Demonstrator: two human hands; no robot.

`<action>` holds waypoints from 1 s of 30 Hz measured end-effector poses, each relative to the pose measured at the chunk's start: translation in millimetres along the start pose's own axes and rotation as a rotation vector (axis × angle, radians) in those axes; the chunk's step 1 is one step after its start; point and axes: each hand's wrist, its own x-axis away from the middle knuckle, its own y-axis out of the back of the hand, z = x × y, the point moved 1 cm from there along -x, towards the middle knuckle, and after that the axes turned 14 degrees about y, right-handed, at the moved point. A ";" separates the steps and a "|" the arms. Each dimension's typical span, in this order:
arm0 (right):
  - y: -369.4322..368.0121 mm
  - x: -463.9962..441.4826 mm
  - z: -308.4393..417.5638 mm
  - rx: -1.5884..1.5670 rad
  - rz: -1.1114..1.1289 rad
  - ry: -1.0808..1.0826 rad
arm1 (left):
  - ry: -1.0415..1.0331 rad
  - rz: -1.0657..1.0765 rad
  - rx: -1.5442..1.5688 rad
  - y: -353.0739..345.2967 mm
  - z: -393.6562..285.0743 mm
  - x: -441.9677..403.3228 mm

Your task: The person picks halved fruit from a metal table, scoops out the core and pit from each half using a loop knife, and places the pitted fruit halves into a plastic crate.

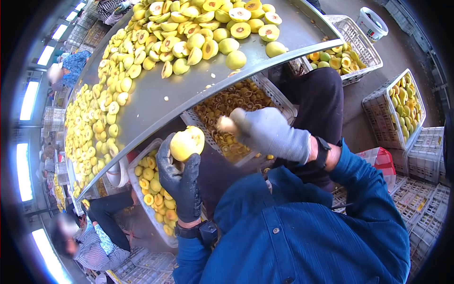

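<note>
My left hand (pixel 182 177), in a dark glove, grips a yellow peach (pixel 187 143) with its fingers and thumb around the lower side. A pale, torn-looking patch shows on the peach's upper right. To its right, my right hand (pixel 269 132) in a grey glove is closed over a crate (pixel 279 97) of brown-orange pits and scraps. From that fist sticks a short, light brown end (pixel 227 125), too blurred to name. Below and left of my left hand stands a crate (pixel 171 235) of yellow peach halves.
A metal table (pixel 189 87) with a raised rim carries a heap of peach halves (pixel 165 42). Right of it stand two fruit crates (pixel 376 61) (pixel 378 116), a white bucket (pixel 371 26) and stacked crates (pixel 428 151). Other people (pixel 101 246) sit along the left.
</note>
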 end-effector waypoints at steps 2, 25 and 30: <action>-1.2 -1.8 15.0 -0.045 -0.065 0.161 | -0.097 -0.029 -0.098 0.1 3.1 1.1; -27.2 -4.7 -2.3 -0.664 -0.055 -0.074 | 0.003 0.152 -0.048 16.7 23.1 26.1; -50.7 2.5 20.6 -0.957 -0.224 -0.452 | 0.204 0.329 0.174 20.9 34.2 48.9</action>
